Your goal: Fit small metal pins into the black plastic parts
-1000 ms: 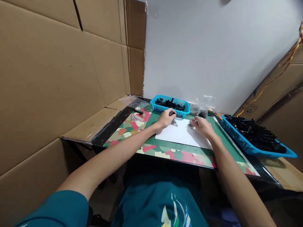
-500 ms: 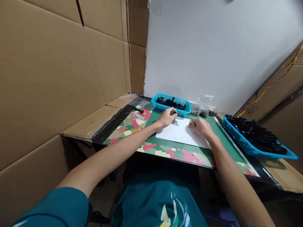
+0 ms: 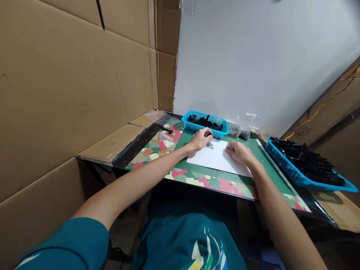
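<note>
A white sheet of paper [image 3: 213,159] lies on a green cutting mat [image 3: 260,170]. My left hand [image 3: 200,139] rests at the sheet's far left corner, fingers curled on a small black part [image 3: 208,132], beside a little heap of tiny dark metal pieces [image 3: 209,144]. My right hand [image 3: 239,152] lies on the sheet's far right side, fingers bent and pressed down; whatever is under them is too small to name. A small blue basket [image 3: 205,124] of black parts stands just behind my left hand.
A larger blue basket [image 3: 305,167] full of black parts sits at the right. Clear plastic bags [image 3: 242,127] of small pieces lie by the white wall. Cardboard walls [image 3: 75,82] close in the left side. A camouflage-patterned cover [image 3: 157,148] lies under the mat.
My right hand has slid slightly toward me and now covers the small heap that was at its fingertips. My left hand has stayed at the sheet's corner. The view has shifted a little.
</note>
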The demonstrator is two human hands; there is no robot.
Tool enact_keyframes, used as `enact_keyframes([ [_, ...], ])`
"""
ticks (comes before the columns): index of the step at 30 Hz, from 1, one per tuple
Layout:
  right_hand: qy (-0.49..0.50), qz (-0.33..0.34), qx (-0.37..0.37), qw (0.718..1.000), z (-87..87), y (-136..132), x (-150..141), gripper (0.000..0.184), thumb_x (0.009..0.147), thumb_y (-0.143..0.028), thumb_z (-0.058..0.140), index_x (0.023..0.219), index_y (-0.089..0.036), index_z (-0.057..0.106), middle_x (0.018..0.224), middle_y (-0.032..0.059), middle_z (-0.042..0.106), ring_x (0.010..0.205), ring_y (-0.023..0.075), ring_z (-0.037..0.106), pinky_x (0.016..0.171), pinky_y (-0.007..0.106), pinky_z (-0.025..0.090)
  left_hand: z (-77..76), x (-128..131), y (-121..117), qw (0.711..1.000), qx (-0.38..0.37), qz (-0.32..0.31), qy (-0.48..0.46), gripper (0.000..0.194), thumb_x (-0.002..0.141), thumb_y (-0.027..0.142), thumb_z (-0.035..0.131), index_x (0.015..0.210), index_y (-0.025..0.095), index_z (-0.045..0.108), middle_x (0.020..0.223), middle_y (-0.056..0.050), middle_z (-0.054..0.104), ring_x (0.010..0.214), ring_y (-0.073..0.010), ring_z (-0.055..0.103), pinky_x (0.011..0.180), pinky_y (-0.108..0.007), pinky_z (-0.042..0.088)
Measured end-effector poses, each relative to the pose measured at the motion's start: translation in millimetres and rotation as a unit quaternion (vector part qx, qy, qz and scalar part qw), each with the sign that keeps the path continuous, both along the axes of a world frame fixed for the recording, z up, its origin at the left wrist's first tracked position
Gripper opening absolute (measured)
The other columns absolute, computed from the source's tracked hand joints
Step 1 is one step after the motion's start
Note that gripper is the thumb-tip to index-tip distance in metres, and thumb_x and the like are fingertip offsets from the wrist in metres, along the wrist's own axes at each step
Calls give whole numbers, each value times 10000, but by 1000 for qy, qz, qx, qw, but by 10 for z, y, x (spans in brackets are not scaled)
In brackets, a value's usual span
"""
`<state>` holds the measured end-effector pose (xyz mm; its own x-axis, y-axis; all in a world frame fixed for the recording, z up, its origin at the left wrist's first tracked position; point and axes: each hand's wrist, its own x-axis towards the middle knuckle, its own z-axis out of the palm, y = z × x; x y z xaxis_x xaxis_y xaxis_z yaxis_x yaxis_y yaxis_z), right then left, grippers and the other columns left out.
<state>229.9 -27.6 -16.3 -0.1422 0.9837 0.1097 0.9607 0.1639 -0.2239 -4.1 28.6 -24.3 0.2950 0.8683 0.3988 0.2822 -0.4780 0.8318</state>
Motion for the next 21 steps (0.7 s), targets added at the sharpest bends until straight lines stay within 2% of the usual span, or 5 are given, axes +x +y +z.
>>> enact_keyframes([
  [3, 15, 2, -2, 1000, -6, 9, 35, 204, 969, -303, 545, 884, -214, 709, 926, 74, 749, 815, 209, 597, 639, 287, 298, 3, 2, 4, 1000, 1, 2, -1, 81, 883, 215, 604, 937, 183, 654, 805, -14, 665, 622, -126, 558, 599, -274, 444],
  [10, 42, -58, 9, 997, 11, 20, 76, 297, 949, -373, 548, 820, -211, 761, 855, 83, 747, 778, 221, 610, 634, 304, 314, 53, -4, -29, 1000, 3, 0, 2, 62, 904, 177, 615, 943, 172, 663, 837, -34, 678, 612, -118, 570, 647, -281, 490],
  [17, 73, -62, 1, 995, -9, 29, 77, 189, 854, -357, 689, 918, -232, 817, 904, 66, 773, 839, 224, 648, 654, 297, 357, 63, -6, -42, 1000, 17, -3, 13, 68, 914, 187, 612, 947, 175, 670, 841, -40, 676, 666, -146, 596, 689, -306, 508],
  [21, 41, -71, -2, 997, -24, 22, 48, 175, 893, -318, 654, 933, -226, 797, 917, 68, 768, 832, 218, 636, 656, 304, 334, 57, -8, -50, 1000, 20, -3, 19, 58, 912, 192, 613, 937, 176, 663, 843, -38, 668, 683, -149, 591, 683, -303, 490],
])
